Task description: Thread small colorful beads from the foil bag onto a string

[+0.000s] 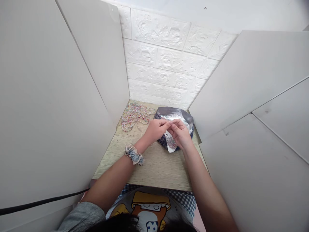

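My left hand (pixel 156 129) and my right hand (pixel 179 132) meet at the fingertips, both pinched together. Whatever lies between the fingers is too small to make out. Just beneath them is an open pouch (pixel 169 111) with a shiny silver lining and a dark patterned outside; part of it is hidden by my hands. Small bead-like bits show inside it, near a white corner. To the left of my left hand, strings of multicoloured beads (pixel 136 116) lie in a loose heap at the back of the table.
A pale wood-grain tabletop (pixel 159 170) holds these things. White panels (pixel 96 48) close it in on the left and right, and a white brick-patterned wall (pixel 164 67) stands behind. A black cable (pixel 48 201) runs at lower left. A scrunchie (pixel 134 155) circles my left wrist.
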`<action>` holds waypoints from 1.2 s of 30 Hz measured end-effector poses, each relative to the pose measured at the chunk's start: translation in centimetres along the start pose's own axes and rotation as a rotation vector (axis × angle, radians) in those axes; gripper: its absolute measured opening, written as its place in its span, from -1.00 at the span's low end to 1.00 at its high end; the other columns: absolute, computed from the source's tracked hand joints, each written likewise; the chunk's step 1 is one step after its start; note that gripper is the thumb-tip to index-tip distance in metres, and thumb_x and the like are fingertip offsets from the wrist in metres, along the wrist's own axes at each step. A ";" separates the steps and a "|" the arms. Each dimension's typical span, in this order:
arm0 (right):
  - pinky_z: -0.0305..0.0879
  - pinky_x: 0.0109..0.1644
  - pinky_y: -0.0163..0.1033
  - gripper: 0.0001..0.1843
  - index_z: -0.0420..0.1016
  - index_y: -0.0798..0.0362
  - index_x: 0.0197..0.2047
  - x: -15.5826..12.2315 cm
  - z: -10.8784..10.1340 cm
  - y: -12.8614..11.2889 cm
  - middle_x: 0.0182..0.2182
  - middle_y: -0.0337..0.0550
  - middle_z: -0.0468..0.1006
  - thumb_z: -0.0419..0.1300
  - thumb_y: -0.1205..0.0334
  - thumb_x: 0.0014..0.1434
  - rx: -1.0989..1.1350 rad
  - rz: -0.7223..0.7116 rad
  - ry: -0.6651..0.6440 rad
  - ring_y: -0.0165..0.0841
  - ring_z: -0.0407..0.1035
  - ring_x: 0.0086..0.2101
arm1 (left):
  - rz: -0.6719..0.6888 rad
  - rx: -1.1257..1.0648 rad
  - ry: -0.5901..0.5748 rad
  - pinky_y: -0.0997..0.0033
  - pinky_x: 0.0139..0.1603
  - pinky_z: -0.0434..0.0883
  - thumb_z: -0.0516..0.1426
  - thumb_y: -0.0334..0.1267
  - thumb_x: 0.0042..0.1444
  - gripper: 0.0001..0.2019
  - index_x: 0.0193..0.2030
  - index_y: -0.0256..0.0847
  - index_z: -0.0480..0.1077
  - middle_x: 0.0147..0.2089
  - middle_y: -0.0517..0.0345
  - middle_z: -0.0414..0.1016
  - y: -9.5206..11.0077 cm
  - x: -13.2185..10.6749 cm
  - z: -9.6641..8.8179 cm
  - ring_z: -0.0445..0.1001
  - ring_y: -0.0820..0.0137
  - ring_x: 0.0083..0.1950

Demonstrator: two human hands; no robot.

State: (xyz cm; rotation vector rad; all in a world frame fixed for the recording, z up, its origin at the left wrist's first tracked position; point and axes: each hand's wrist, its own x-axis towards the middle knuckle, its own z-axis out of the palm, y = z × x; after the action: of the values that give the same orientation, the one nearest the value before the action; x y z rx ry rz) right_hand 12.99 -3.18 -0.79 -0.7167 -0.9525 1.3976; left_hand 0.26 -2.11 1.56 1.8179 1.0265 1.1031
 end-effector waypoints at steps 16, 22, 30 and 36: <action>0.28 -0.22 -0.31 -0.89 0.43 0.03 -0.47 0.0 -0.4 0.0 -0.42 -0.25 0.40 0.18 0.17 -0.03 -0.472 -0.260 0.103 -0.43 0.29 -0.35 | -0.208 -0.213 -0.136 0.53 -0.64 0.01 0.02 -0.04 -0.04 -0.67 -0.50 -0.30 0.39 -0.73 0.32 0.02 -0.5 0.8 0.0 0.01 0.60 -0.66; 0.30 -0.32 -0.35 -0.89 0.39 0.03 -0.48 0.0 -0.1 -0.3 -0.54 -0.32 0.32 0.20 0.19 -0.05 -0.237 -0.196 0.156 -0.50 0.25 -0.47 | -0.309 -0.327 -0.206 0.57 -0.67 0.02 0.05 -0.12 -0.07 -0.76 -0.50 -0.28 0.36 -0.70 0.29 0.10 -0.1 0.7 -0.2 0.07 0.61 -0.66; 0.34 -0.19 -0.40 -0.82 0.26 0.04 -0.50 0.7 -2.3 -1.9 -0.57 -0.40 0.43 -0.02 0.40 0.11 0.459 0.029 0.410 -0.64 0.29 -0.60 | -0.265 -0.717 -0.380 0.52 -0.42 0.26 0.00 -0.38 -0.15 -0.87 -0.65 -0.29 0.26 -0.49 0.14 0.28 -0.3 0.6 -0.5 0.30 0.52 -0.40; 0.27 -0.06 -0.23 -0.85 0.16 0.05 -0.47 0.9 -2.4 -1.5 -0.23 -0.19 0.48 -0.07 0.33 0.14 0.207 -0.134 0.431 -0.48 0.37 -0.20 | -0.215 -0.905 -0.390 0.49 -0.40 0.26 0.01 -0.32 -0.11 -0.82 -0.65 -0.33 0.24 -0.49 0.15 0.25 0.0 0.4 -0.9 0.29 0.53 -0.46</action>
State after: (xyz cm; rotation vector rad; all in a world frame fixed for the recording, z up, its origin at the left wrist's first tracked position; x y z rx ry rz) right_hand 15.74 -2.08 -0.45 -0.7431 -0.4997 1.1413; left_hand -0.48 -1.55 1.98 1.0834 0.3637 0.8276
